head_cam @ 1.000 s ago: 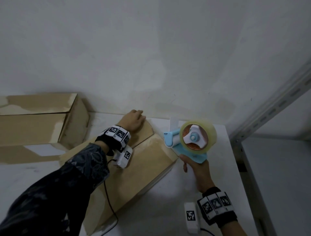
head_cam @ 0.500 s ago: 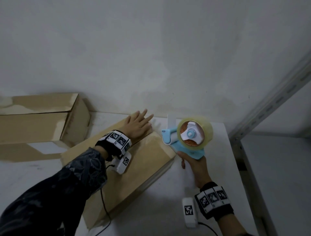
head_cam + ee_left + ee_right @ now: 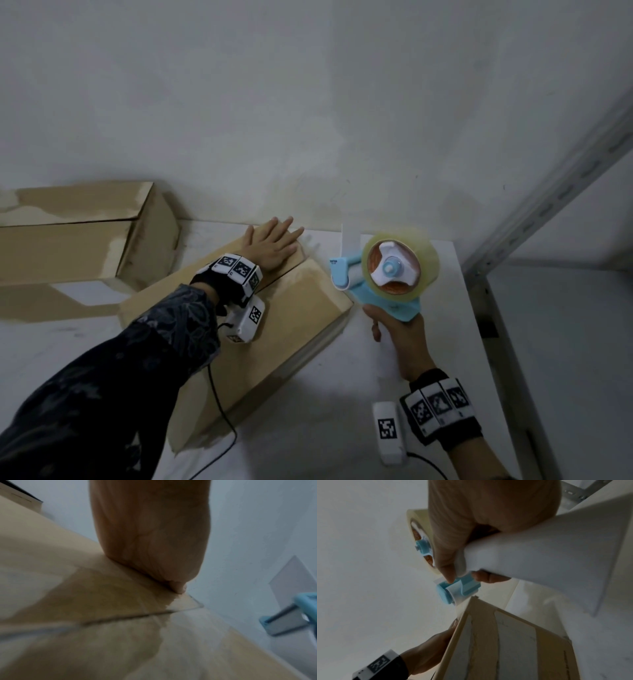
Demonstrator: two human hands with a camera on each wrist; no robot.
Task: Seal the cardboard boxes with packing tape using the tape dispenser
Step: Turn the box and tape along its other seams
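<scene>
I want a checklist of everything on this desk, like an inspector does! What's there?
Surface: white table, pushed against a pale wall.
Job's things: cardboard box lying at an angle, flap seam not yet taped; blue tape dispenser with a clear roll, beside the box's far corner.
Clutter: second cardboard box at far left.
Grips: left hand flat on the box flaps; right hand grips the dispenser handle.
Cables: black cord hanging from the left wrist camera across the box.
Surroundings: metal shelf post on the right.
</scene>
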